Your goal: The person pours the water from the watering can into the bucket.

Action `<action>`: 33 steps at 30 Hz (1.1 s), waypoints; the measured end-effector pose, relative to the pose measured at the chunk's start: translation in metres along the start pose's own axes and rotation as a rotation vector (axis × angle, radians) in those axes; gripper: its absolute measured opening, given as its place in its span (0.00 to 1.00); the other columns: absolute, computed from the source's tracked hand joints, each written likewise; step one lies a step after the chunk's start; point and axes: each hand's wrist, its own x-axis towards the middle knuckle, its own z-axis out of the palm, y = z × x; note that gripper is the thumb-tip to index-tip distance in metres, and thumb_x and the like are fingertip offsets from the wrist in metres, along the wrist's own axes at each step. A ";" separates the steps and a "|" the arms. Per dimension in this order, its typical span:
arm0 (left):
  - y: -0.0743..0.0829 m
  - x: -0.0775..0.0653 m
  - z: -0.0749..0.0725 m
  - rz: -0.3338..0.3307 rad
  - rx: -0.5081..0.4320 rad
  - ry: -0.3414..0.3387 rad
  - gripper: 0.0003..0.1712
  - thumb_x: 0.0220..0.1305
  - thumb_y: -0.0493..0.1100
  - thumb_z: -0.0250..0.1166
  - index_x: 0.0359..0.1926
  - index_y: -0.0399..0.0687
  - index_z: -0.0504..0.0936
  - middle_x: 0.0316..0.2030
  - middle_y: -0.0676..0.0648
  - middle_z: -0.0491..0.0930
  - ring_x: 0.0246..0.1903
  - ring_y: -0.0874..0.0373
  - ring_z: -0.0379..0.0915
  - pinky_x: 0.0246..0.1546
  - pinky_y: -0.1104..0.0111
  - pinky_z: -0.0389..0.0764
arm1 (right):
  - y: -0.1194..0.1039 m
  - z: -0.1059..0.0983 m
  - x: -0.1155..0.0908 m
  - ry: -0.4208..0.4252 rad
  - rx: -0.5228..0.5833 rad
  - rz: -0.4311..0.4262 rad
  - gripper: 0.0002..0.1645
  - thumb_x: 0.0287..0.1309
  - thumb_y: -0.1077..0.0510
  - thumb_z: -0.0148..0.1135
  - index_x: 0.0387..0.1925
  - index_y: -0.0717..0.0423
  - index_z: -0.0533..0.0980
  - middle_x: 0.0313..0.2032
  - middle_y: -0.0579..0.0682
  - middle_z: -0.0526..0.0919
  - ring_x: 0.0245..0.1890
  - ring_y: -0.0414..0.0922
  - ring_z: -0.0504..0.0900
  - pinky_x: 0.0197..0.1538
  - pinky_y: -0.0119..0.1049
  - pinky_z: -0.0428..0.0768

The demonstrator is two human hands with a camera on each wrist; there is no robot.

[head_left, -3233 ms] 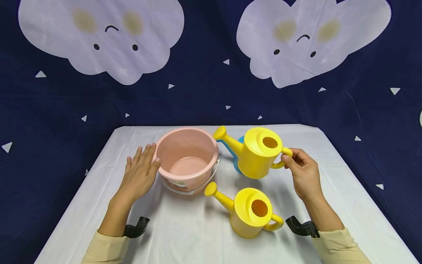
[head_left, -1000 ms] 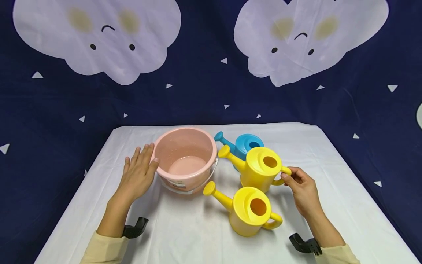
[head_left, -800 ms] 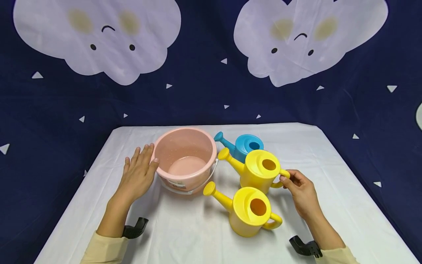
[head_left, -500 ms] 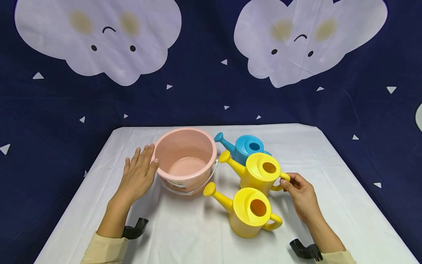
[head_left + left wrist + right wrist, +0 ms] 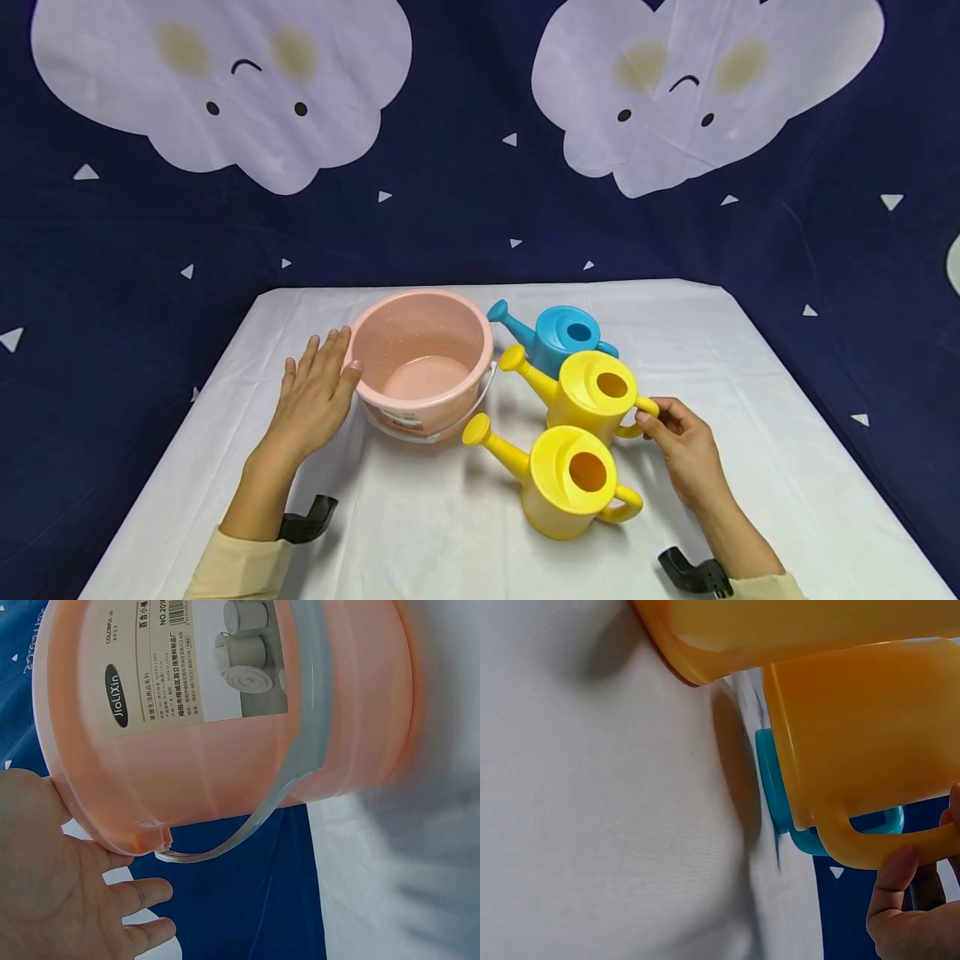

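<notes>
My left hand (image 5: 313, 400) lies flat with straight fingers against the left rim of a pink bucket (image 5: 423, 404). In the left wrist view the fingers spread by the rim of the bucket (image 5: 202, 772), close to its handle's end. With thumb and fingers, my right hand (image 5: 686, 446) pinches the handle of a yellow watering can (image 5: 592, 400). The right wrist view has that watering can (image 5: 862, 735) close over the cloth, its shadow beside its base. A second yellow watering can (image 5: 558, 500) stands nearer me, and a blue watering can (image 5: 555, 350) stands behind the held one.
A white cloth covers the table (image 5: 420, 533). The bucket's pale handle (image 5: 442, 433) hangs down at its front right. Behind the table hangs a dark blue backdrop (image 5: 450, 225) with clouds. Each wrist wears a black camera mount (image 5: 309, 518).
My right hand has brought the held yellow watering can down and toward me, from in front of the blue one to between it and the other yellow one. The left hand has stayed at the bucket.
</notes>
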 end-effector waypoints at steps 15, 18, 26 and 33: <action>0.001 0.000 0.000 0.000 -0.004 0.008 0.35 0.73 0.62 0.31 0.75 0.55 0.41 0.74 0.39 0.43 0.74 0.40 0.29 0.68 0.37 0.32 | 0.007 0.002 0.001 -0.012 -0.007 0.040 0.14 0.58 0.61 0.63 0.44 0.65 0.74 0.35 0.38 0.79 0.33 0.34 0.76 0.38 0.23 0.78; 0.000 0.000 0.001 0.000 -0.009 0.012 0.35 0.73 0.62 0.31 0.75 0.55 0.41 0.74 0.39 0.44 0.74 0.40 0.29 0.68 0.37 0.31 | 0.009 0.002 0.001 -0.016 0.002 0.045 0.13 0.59 0.62 0.62 0.43 0.65 0.75 0.35 0.38 0.79 0.33 0.34 0.77 0.38 0.23 0.78; -0.001 0.001 0.002 0.002 -0.008 0.008 0.35 0.73 0.62 0.31 0.75 0.54 0.41 0.74 0.38 0.43 0.74 0.40 0.28 0.68 0.38 0.29 | 0.014 0.001 0.000 -0.027 -0.010 0.058 0.14 0.58 0.59 0.63 0.44 0.63 0.75 0.35 0.36 0.79 0.33 0.34 0.77 0.38 0.23 0.78; 0.000 0.000 0.001 0.004 -0.010 0.007 0.35 0.73 0.62 0.32 0.75 0.55 0.41 0.74 0.38 0.43 0.74 0.40 0.28 0.68 0.38 0.30 | 0.017 0.001 0.000 -0.038 0.004 0.045 0.14 0.58 0.61 0.62 0.44 0.65 0.74 0.35 0.34 0.79 0.34 0.33 0.77 0.39 0.23 0.79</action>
